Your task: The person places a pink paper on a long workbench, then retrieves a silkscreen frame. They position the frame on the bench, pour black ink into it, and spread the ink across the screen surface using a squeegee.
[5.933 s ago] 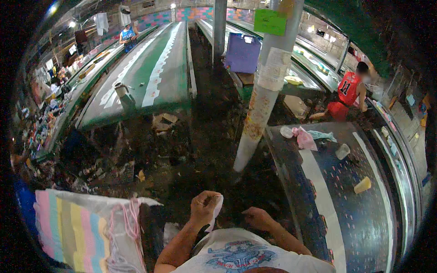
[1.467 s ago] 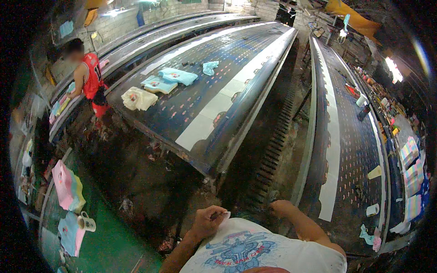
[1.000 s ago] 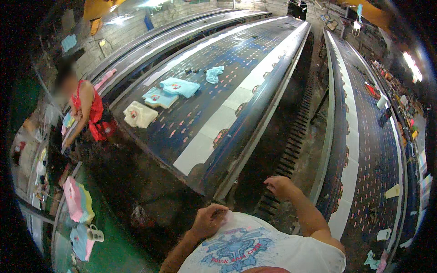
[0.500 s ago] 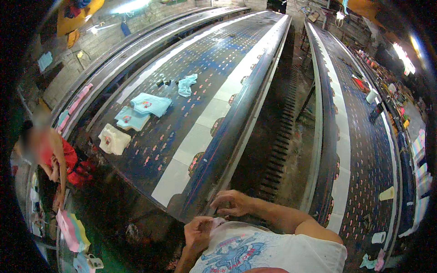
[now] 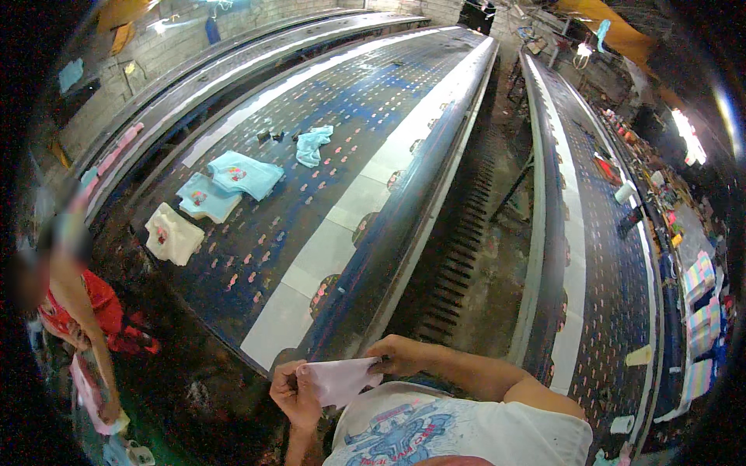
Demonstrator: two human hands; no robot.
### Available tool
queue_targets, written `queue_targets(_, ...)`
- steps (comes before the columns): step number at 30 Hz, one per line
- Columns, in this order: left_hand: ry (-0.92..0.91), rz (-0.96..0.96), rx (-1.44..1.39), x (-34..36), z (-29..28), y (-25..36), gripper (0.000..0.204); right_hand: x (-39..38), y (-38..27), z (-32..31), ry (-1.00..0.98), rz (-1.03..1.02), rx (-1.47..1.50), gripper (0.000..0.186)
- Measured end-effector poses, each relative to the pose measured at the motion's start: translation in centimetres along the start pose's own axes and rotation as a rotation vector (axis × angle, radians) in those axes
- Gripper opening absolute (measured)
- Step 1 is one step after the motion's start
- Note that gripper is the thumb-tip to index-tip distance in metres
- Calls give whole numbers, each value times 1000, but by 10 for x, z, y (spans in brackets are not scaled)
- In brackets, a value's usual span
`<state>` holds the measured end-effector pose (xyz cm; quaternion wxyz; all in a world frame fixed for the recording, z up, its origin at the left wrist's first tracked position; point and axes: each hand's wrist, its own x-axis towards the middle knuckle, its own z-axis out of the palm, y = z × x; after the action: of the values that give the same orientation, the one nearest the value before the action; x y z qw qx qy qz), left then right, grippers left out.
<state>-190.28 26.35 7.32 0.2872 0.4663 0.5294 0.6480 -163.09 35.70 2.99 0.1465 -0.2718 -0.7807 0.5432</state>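
Observation:
A small pale pink piece of cloth [image 5: 339, 380] is stretched between my hands in front of my white shirt. Its left edge is pinched between the thumb and fingers of my left hand [image 5: 296, 396]. The far right corner is gripped by my right hand [image 5: 395, 356], whose fingertips are partly hidden behind the cloth. Both hands are just off the near end of a long dark printing table [image 5: 233, 299]. A white strip [image 5: 311, 273] runs along that table's right side, with dark rounded printed shapes at its edge.
Light blue printed cloths [image 5: 247, 175] and a cream cloth [image 5: 174, 234] lie on the table's left. A person in red [image 5: 109, 307] stands at the left, a hand by pink cloth. A second long table [image 5: 598, 303] runs along the right, beyond an aisle [image 5: 458, 272].
My hands have moved apart, the left one leftward, and the pink cloth is now spread between them. The person at the left has leaned and lowered an arm. My view has shifted slightly.

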Motion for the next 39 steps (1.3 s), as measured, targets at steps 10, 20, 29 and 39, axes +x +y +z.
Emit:
queue_targets(10, 298, -22, 141, 34, 97, -8, 9, 20, 44, -141, 42, 22, -19, 17)
queue_targets(20, 416, -51, 169, 28, 172, 7, 8, 55, 81, -242, 41, -19, -40, 21)
queue_targets(29, 652, 12, 302, 21, 171, 7, 10, 109, 84, -252, -62, -175, -205, 22)
queue_targets(39, 836, -10, 591, -2, 142, 41, 10, 156, 58, -239, -95, -412, -243, 25)
